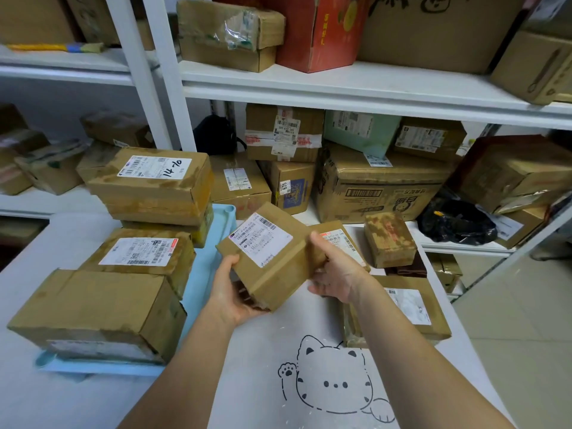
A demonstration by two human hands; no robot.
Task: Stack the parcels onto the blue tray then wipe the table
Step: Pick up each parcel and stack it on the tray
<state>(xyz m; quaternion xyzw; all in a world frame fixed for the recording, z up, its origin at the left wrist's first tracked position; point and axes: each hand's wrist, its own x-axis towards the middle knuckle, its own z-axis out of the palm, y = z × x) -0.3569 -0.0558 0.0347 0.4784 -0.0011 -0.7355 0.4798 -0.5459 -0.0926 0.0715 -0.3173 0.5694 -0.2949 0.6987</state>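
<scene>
I hold a brown cardboard parcel (272, 255) with a white label above the table's middle. My left hand (230, 292) grips its near left corner from below, and my right hand (332, 270) clasps its right side. The blue tray (213, 239) lies at the left and carries several stacked parcels: a large box (99, 314) in front, a labelled one (139, 255) behind it, and a taller stack (154, 184) marked "14-70" at the back. Loose parcels remain on the table at the right: a small box (388, 238), a flat one (340, 239) partly behind my right hand, and another (414, 308) under my right forearm.
The white table cover (309, 351) has a cat drawing near the front. White shelving (340, 85) behind the table is packed with cardboard boxes, a red carton (315, 32) and a black bag (458, 222). Tiled floor (526, 320) lies to the right.
</scene>
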